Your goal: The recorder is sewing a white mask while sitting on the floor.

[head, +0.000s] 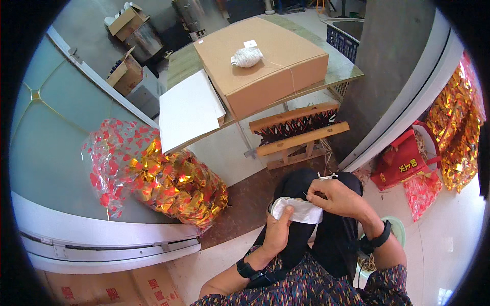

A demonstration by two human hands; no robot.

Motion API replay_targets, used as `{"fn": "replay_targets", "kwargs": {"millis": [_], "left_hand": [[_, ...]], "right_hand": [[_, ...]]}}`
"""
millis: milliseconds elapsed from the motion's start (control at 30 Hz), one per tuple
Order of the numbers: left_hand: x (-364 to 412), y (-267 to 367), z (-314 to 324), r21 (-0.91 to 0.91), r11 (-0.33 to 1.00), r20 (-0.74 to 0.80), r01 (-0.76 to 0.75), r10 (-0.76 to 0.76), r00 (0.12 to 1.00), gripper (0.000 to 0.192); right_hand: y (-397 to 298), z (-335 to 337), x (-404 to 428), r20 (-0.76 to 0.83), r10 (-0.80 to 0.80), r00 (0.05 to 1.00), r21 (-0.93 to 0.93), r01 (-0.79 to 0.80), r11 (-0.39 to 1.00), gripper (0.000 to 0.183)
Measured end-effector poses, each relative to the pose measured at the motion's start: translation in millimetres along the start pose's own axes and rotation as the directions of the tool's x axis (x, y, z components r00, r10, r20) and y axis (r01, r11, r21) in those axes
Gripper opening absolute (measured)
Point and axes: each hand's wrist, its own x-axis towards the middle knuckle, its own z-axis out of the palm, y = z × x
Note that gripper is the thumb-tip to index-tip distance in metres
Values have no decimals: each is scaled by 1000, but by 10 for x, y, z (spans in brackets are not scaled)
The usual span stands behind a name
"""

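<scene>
My left hand (278, 231) grips a white cloth piece (304, 212) above my lap, thumb on top and fingers hidden beneath. The piece looks flat, with a rounded left end. At its upper right edge, my right hand (335, 197) has thumb and forefinger pinched together. Something thin, like a needle or thread, shows at those fingertips; which one, I cannot tell. A ball of white string (247, 57) rests on a large cardboard box (268, 86) ahead. From the ball, a loose strand crosses the box top and hangs over its front edge.
The box and some white sheets (189, 113) lie on a table (346, 69). Before my knees stands a folding wooden stool (304, 135) with dark webbing. Foil-filled plastic (180, 185) leans left; a red bag (402, 164) and a pale green basin (398, 229) are right.
</scene>
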Motion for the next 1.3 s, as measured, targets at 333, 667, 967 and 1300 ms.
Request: {"fn": "replay_targets", "kwargs": {"millis": [333,667,967,1300], "left_hand": [[41,18,26,-34,999,-50,38,-40,998,17],[79,-26,35,-111,994,-71,21,-29,997,18],[86,-93,-8,-2,999,-91,-32,32,995,28],[-13,-31,-14,56,994,-42,99,-97,994,30]], "right_hand": [[96,55,144,-18,-141,990,-140,138,981,16],[73,-30,227,93,-33,995,-123,44,991,21],[-1012,267,1111,-86,-595,799,-678,390,622,37],[-1149,450,2311,187,-524,831,-874,385,298,37]]}}
